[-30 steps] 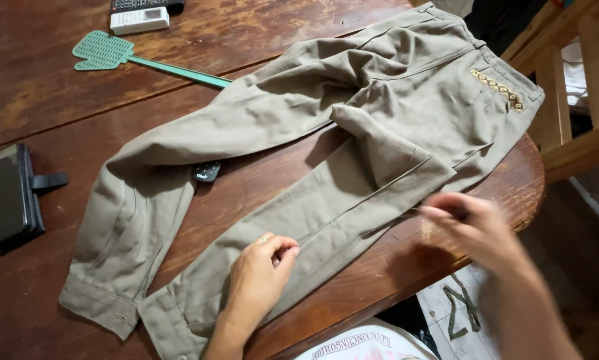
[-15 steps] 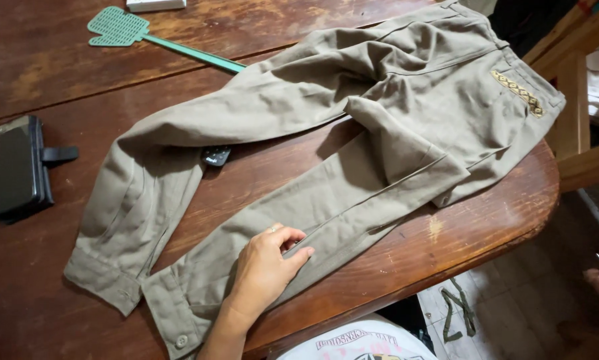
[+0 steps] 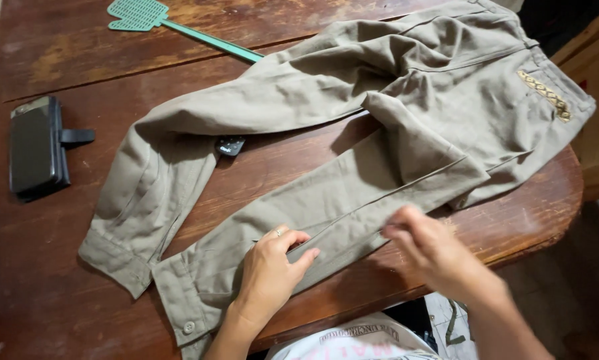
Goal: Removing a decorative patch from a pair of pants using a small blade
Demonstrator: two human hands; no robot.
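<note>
Where the near edge of the dark wooden table [image 3: 66, 287] curves round, a pair of olive-khaki trousers [image 3: 353, 127] is laid out flat, the waistband at the far right corner and the two legs running leftward to buttoned cuffs at the lower left. A strip of patterned gold trim [image 3: 545, 95] is seen beside the waistband. The nearer leg is pressed down by the left hand [image 3: 271, 275], which lies palm-down on the cloth with the fingers extended and slightly curled; nothing is enclosed in it, and a ring is worn on one finger. The right hand [image 3: 433, 250] is held at the lower edge of the same leg, farther toward the seat; it is blurred, the fingers appear drawn together, and whether fabric is pinched between them cannot be told. A small dark object [image 3: 231, 145] is partly covered by the farther leg. Beyond the trousers, a teal fly swatter [image 3: 179, 27] is lying on the table top, its handle passing under the cloth. Well apart to the left, a black case with a strap [image 3: 36, 148] is resting on the table.
</note>
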